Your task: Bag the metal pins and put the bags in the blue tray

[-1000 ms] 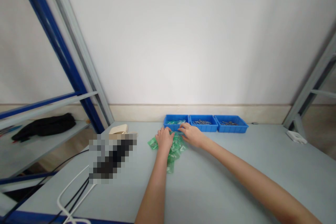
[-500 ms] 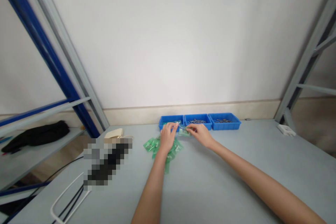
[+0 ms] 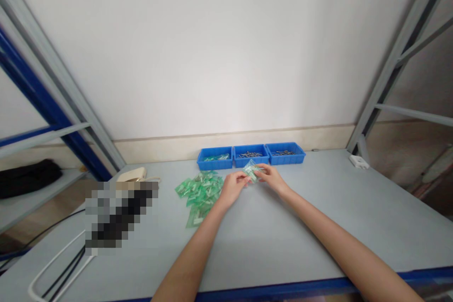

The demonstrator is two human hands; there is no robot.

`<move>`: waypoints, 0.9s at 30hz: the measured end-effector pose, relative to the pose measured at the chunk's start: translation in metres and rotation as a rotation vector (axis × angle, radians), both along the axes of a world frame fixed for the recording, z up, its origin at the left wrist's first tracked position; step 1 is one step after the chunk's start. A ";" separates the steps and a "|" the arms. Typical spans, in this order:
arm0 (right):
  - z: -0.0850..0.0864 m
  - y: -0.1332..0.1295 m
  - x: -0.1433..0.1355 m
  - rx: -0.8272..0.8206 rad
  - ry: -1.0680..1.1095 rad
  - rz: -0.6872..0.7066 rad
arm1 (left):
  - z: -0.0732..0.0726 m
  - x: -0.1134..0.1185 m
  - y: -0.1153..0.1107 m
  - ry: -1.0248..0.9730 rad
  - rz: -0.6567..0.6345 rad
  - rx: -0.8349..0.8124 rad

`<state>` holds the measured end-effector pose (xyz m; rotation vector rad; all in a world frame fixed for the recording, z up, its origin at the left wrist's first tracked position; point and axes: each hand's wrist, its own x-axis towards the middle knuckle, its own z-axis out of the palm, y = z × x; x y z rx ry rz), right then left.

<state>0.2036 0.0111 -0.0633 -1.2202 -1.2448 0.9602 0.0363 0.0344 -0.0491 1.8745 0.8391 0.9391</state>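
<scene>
2 bare hands meet above a pale grey table [image 3: 283, 236], just beyond the middle of the view. Between them is a small, clear, greenish packet [image 3: 251, 169]. The left hand [image 3: 233, 187], on the packet's 8 o'clock side, is mostly closed, with thumb and fingertips pinching the packet's near edge. The right hand [image 3: 272, 178], on its 3 o'clock side, is partly curled, the thumb and fingers gripping that side of the packet. The packet's contents are too small to make out.

From the packet, 3 blue trays stand in a row along the back of the table. The left tray [image 3: 215, 166], at 10 o'clock, holds more greenish packets; the middle tray [image 3: 251, 161], at 12 o'clock, holds thin metal pieces; the right tray [image 3: 287, 158], at 2 o'clock, holds similar thin pieces.

A loose, overlapping pile of green packets [image 3: 201, 191] lies at 8 to 9 o'clock, near the left hand and forearm. Well apart at 9 o'clock sits a cream-coloured object [image 3: 132, 174], and at 8 o'clock are white and black cables [image 3: 53, 264]. A small white object [image 3: 358, 162] rests far off at 3 o'clock.
</scene>
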 end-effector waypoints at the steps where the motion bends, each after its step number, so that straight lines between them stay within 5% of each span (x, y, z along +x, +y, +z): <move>1: 0.000 0.001 0.002 0.002 -0.001 0.012 | 0.000 -0.001 0.002 -0.018 0.019 -0.009; 7: -0.002 0.004 0.006 0.076 0.057 0.026 | -0.001 -0.003 0.009 -0.104 0.130 0.002; 16: 0.003 -0.002 0.001 0.170 0.014 0.026 | 0.016 -0.005 -0.001 0.040 0.232 0.230; 21: 0.000 -0.003 -0.004 0.061 0.045 0.160 | 0.010 -0.004 0.005 0.008 0.228 0.123; 27: 0.000 -0.004 0.000 0.158 -0.054 0.064 | 0.010 -0.006 0.004 0.024 0.214 0.248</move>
